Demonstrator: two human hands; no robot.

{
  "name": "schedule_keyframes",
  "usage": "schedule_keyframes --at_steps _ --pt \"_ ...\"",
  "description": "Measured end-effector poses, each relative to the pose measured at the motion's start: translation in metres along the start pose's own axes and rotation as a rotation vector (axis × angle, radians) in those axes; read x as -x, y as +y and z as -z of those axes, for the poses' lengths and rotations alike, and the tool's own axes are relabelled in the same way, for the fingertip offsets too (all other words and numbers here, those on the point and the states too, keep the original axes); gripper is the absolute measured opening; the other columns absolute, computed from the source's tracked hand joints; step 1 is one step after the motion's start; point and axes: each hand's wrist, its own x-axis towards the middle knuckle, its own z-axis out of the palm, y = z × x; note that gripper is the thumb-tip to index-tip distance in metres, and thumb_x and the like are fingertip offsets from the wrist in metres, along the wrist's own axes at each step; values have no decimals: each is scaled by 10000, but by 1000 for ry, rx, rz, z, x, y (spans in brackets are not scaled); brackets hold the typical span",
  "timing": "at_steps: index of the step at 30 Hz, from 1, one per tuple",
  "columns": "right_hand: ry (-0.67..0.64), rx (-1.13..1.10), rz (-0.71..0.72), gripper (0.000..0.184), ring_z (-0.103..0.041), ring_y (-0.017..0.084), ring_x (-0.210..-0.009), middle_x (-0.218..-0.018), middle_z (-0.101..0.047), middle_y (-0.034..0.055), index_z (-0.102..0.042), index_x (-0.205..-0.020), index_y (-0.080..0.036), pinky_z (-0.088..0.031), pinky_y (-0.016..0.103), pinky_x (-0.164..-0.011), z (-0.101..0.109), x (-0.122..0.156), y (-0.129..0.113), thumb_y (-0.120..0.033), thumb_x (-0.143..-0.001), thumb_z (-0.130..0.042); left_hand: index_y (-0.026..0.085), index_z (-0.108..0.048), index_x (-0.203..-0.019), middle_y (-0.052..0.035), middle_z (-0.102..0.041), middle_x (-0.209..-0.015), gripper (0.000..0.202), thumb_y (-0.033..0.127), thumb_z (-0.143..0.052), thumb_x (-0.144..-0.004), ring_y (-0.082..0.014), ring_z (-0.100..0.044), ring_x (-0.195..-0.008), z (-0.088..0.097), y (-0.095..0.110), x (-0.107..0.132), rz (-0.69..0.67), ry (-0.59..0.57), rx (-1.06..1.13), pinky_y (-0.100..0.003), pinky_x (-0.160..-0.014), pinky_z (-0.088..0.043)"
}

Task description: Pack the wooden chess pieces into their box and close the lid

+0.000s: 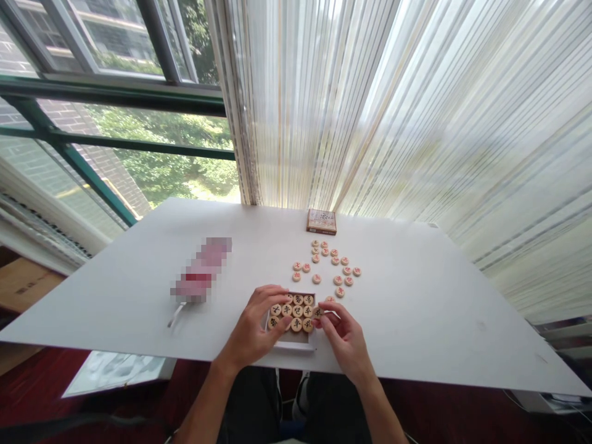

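Discs with dark marks [292, 311] fill most of the box [294, 346]; our left hand [253, 336] grips its left side, and our right hand [345, 336] pinches one disc [318, 312] at its right edge. Beyond the box, we judge, red-marked discs [330, 264] wait loose on the worktop [439, 308].

On the table [416, 308], low in the middle of the frame, a box [294, 345] is set, with pieces [296, 311] laid in rows in it. Its left end is held in the left hand [252, 330]; at its right edge a piece [318, 312] is pinched in the right hand [345, 336]. Loose pieces [330, 265] are scattered just above the box, and a lid [321, 221] is placed above them. A blurred object [201, 271] is found left of centre.
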Motion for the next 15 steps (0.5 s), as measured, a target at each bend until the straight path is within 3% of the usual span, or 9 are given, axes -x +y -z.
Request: schedule_keyframes --at_steps 5,15 --pt "-76 9 61 283 -697 235 -997 -1096 -682 79 -652 -1151 -244 -574 401 -929 -10 0 -1 -372 -899 -666 285 -640 -1137 -54 -687 -1163 246 237 -642 -896 -264 -541 -1212 -10 3 3 -45 18 33 -474 -1041 -477" --pt "-97 9 85 250 -707 210 -904 -1086 -676 65 -669 -1150 -255 -591 366 -858 -16 -1 1 -315 -907 -656 311 -686 -1153 -58 -706 -1077 251 281 -660 -905 -257 -582 -1154 -11 1 7 -23 -29 4 -433 -974 -512"
